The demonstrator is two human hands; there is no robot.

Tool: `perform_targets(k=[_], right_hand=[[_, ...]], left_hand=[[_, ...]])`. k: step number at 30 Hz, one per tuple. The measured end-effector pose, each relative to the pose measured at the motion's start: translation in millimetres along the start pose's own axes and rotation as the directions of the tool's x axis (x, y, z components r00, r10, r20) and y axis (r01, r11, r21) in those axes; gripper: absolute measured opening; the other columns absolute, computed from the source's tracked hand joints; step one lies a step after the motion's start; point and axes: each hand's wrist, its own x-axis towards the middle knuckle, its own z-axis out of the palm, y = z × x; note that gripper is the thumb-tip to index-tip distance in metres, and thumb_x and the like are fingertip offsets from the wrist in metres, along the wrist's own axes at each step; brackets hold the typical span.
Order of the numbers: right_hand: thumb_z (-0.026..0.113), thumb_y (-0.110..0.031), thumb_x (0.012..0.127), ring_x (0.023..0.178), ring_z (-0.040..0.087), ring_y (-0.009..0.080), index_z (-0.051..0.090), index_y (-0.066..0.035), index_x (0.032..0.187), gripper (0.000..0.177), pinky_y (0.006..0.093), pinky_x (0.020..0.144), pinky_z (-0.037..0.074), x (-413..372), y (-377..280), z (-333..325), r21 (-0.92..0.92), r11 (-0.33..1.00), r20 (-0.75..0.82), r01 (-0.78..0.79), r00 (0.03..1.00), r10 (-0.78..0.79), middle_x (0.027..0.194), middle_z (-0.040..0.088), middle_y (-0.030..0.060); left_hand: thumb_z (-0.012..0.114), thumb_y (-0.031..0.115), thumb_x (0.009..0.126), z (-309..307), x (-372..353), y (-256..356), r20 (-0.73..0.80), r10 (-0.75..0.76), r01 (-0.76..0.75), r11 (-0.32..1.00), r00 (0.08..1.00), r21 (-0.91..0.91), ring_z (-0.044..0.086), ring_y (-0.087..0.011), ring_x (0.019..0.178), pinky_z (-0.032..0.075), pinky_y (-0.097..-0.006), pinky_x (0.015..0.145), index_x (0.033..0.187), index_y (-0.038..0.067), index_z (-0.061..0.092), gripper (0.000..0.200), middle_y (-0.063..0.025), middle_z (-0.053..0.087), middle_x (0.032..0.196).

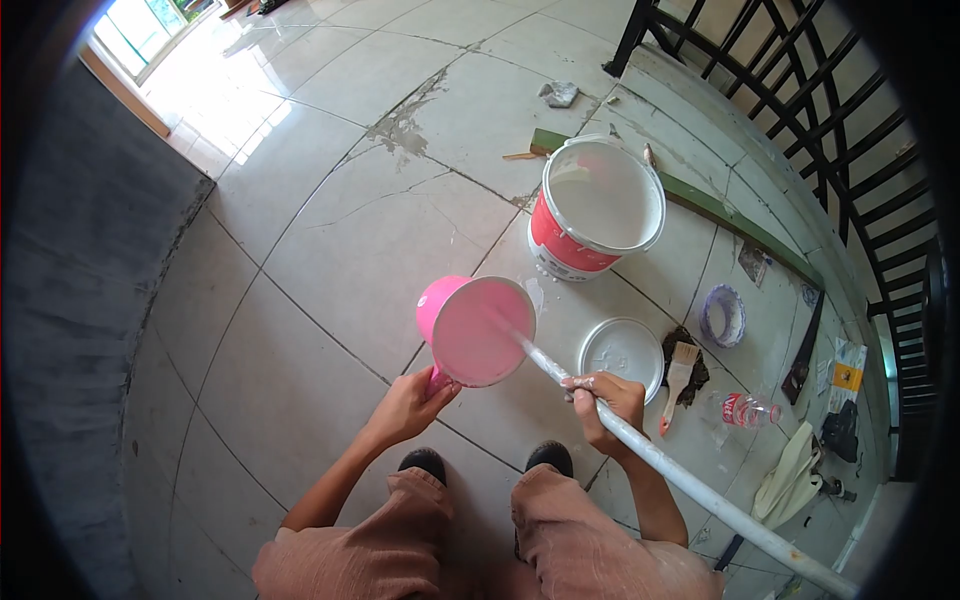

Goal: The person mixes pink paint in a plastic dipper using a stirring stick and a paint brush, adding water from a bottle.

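Observation:
My left hand (pixel 412 408) is wrapped round the handle of a pink water dipper (pixel 431 306), which is held up in front of me. Inside the dipper the surface looks pale pink and whitish. A long white pole (pixel 705 490) is gripped in my right hand (pixel 612 408), whose fingers carry white smears. The pole's far end reaches over the rim into the dipper, and its other end runs out past my right side. Beyond the dipper stands a red and white paint bucket (pixel 566 243), open at the top, with whitish residue inside.
Right of the dipper are a white lid (pixel 622 352), a paintbrush (pixel 680 380) on a dark rag, a small purple-rimmed tub (pixel 722 315) and a plastic bottle (pixel 750 410). A green wooden strip (pixel 740 228) lies behind the bucket, near a black railing (pixel 830 130). A grey wall (pixel 80 300) borders the left.

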Motion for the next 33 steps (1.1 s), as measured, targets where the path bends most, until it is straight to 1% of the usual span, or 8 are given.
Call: perform_targets(k=[4,5,8,11,13,20,24,33], right_hand=[[0.054,-0.003,0.076,0.05,0.059,0.0151,0.067,0.002,0.082,0.016,0.027,0.048,0.046,-8,-11,1,0.152,0.969,0.088,-0.196,0.979,0.184,0.063,0.062,0.0122],[0.048,-0.003,0.082,0.063,0.066,0.017,0.064,0.009,0.082,0.021,0.0271,0.061,0.057,-8,-17,-1,0.216,0.929,0.179,-0.299,0.948,0.264,0.073,0.066,0.0157],[0.047,-0.003,0.082,0.064,0.066,0.0193,0.064,0.01,0.083,0.022,0.0287,0.06,0.058,-7,-17,8,0.457,0.797,0.147,-0.394,0.918,0.369,0.075,0.065,0.017],[0.049,-0.004,0.083,0.065,0.067,0.018,0.064,0.01,0.082,0.021,0.028,0.061,0.058,-7,-9,2,0.472,0.785,0.138,-0.402,0.912,0.385,0.075,0.066,0.0166],[0.051,-0.005,0.082,0.064,0.067,0.0165,0.065,0.01,0.081,0.02,0.0258,0.06,0.056,-5,-9,-3,0.431,0.8,0.128,-0.417,0.906,0.404,0.074,0.067,0.0156],[0.054,-0.003,0.078,0.051,0.06,0.0162,0.067,0.004,0.082,0.015,0.0262,0.05,0.048,3,-6,-10,0.033,0.996,-0.05,-0.079,0.996,0.081,0.066,0.064,0.0131],[0.055,-0.003,0.077,0.05,0.06,0.0176,0.067,0.0,0.083,0.014,0.0264,0.048,0.048,0,-1,6,-0.004,0.996,-0.011,0.093,0.996,-0.093,0.069,0.065,0.0113],[0.054,-0.002,0.076,0.052,0.062,0.0183,0.066,0.0,0.081,0.013,0.0274,0.049,0.049,1,-4,0,-0.066,0.994,0.041,0.09,0.995,-0.087,0.068,0.065,0.0115]], left_hand=[[0.058,0.029,0.09,3,1,0,-0.008,0.011,-0.011,1.0,1.0,-0.007,0.04,-0.0235,0.051,0.037,-0.0385,0.051,0.088,-0.005,0.055,0.034,-0.0165,0.048,0.058],[0.058,0.029,0.09,3,1,0,-0.005,0.012,-0.012,1.0,1.0,-0.024,0.04,-0.0234,0.051,0.037,-0.0385,0.051,0.088,-0.005,0.055,0.034,-0.0166,0.047,0.058],[0.059,0.029,0.09,6,1,-3,0.004,0.034,-0.033,0.999,0.999,-0.005,0.041,-0.0246,0.051,0.037,-0.0391,0.051,0.087,-0.005,0.055,0.035,-0.0169,0.047,0.058],[0.059,0.03,0.09,5,0,-4,0.006,0.011,-0.011,1.0,1.0,0.01,0.041,-0.0269,0.051,0.037,-0.0398,0.052,0.086,-0.005,0.055,0.035,-0.018,0.048,0.058],[0.059,0.029,0.09,3,-1,-4,0.015,0.02,-0.02,0.999,1.0,0.032,0.038,-0.0196,0.052,0.036,-0.0369,0.051,0.09,-0.003,0.056,0.032,-0.0111,0.044,0.057],[0.059,0.029,0.09,8,-1,-7,0.031,0.004,-0.004,1.0,1.0,0.015,0.038,-0.0172,0.053,0.036,-0.0354,0.052,0.091,-0.002,0.056,0.031,-0.0089,0.043,0.057],[0.059,0.031,0.09,4,-1,2,0.0,0.032,-0.032,0.999,0.999,0.012,0.046,-0.0289,0.051,0.038,-0.0407,0.052,0.086,-0.005,0.055,0.036,-0.0191,0.052,0.06],[0.058,0.026,0.09,1,-3,0,-0.048,0.034,-0.032,0.999,0.998,0.041,0.041,-0.0224,0.052,0.038,-0.0365,0.053,0.096,-0.001,0.057,0.028,-0.0133,0.048,0.059]])
